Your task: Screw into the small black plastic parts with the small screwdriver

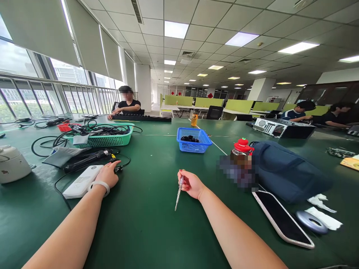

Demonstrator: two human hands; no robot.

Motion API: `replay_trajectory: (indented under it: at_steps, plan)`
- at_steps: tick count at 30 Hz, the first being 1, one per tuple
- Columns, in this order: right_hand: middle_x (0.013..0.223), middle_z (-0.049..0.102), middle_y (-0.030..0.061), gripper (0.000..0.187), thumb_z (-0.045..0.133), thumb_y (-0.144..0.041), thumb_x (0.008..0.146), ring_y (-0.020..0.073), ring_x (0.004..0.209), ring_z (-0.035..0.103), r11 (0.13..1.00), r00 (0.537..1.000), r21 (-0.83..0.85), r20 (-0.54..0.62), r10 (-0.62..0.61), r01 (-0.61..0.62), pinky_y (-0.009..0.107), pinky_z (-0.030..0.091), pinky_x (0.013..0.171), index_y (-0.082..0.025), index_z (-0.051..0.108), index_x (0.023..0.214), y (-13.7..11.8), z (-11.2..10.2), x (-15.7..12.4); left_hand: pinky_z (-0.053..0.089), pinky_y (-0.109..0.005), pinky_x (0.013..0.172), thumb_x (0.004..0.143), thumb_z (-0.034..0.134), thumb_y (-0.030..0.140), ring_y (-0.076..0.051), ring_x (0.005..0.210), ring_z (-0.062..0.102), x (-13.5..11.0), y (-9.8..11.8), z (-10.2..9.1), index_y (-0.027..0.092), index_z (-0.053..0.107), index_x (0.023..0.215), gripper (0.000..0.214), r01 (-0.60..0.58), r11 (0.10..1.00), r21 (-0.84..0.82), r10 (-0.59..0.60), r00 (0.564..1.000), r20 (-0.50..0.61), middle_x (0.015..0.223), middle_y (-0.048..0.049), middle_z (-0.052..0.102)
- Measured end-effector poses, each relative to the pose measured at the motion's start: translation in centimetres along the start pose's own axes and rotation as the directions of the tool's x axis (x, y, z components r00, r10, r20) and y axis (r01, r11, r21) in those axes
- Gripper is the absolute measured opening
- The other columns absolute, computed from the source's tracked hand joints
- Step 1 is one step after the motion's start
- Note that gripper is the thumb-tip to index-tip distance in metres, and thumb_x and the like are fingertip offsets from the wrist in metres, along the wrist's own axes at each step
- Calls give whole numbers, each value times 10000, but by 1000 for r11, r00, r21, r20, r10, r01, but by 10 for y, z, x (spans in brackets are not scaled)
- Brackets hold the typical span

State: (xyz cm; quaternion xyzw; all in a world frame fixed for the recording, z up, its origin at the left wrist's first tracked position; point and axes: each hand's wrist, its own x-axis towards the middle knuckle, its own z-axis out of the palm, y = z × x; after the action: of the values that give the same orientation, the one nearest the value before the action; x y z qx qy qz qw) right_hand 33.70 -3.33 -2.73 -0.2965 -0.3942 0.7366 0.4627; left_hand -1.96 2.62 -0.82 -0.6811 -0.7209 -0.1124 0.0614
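My right hand (191, 184) is closed around a slim screwdriver with a clear handle (178, 191), its tip pointing down toward the green table (148, 224). My left hand (108, 174), with a white band on the wrist, rests at the end of a white power strip (81, 182); its fingers curl over a small black plug or cable end (117, 168), and what they grip is mostly hidden. A black cable runs from there across the table.
A teal basket of cables (105, 136) and a blue basket (193, 140) stand farther back. A phone (282, 218), dark blue bag (286, 172) and red-capped bottle (241, 149) lie to the right. A white appliance (12, 164) sits far left. People sit at the far edge.
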Motion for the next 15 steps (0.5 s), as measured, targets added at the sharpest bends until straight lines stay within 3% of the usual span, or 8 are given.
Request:
replay_trajectory:
  at_steps: [4, 8, 11, 15]
  plan:
    - [475, 375, -80, 256, 647, -355, 764, 25, 361, 221, 1000, 1000, -12, 6, -9, 9, 179, 141, 377, -159, 517, 661, 0, 1, 0, 246, -441, 1132, 859, 461, 286, -281, 1359, 353, 6, 1, 7, 151, 479, 1371, 530, -5, 997, 72, 5, 1000, -3, 1348, -104, 559]
    - [483, 377, -78, 258, 646, -355, 767, 24, 363, 227, 1000, 1000, -25, 9, -13, 13, 180, 138, 377, -156, 521, 660, 1, 1, 0, 169, -574, 1118, 885, 446, 308, -304, 1365, 331, 10, 4, 17, 255, 552, 1302, 434, -31, 998, 57, 30, 999, 19, 1321, -61, 588]
    - [486, 369, -80, 259, 642, -360, 772, 25, 368, 221, 999, 1000, -35, 14, -9, 10, 180, 136, 379, -157, 520, 667, 2, 1, 0, 181, -546, 1119, 868, 480, 287, -291, 1325, 391, 10, 5, 17, 284, 623, 1208, 369, -58, 998, 16, 58, 998, -23, 1230, -60, 649]
    - [483, 356, -85, 264, 646, -370, 772, 28, 371, 219, 999, 1000, -44, 22, -5, 6, 183, 137, 381, -161, 518, 673, 3, 0, 0, 337, -393, 1064, 836, 496, 244, -261, 1204, 511, 10, 1, 8, 223, 630, 1199, 387, -67, 988, -139, 42, 984, -175, 1179, -93, 662]
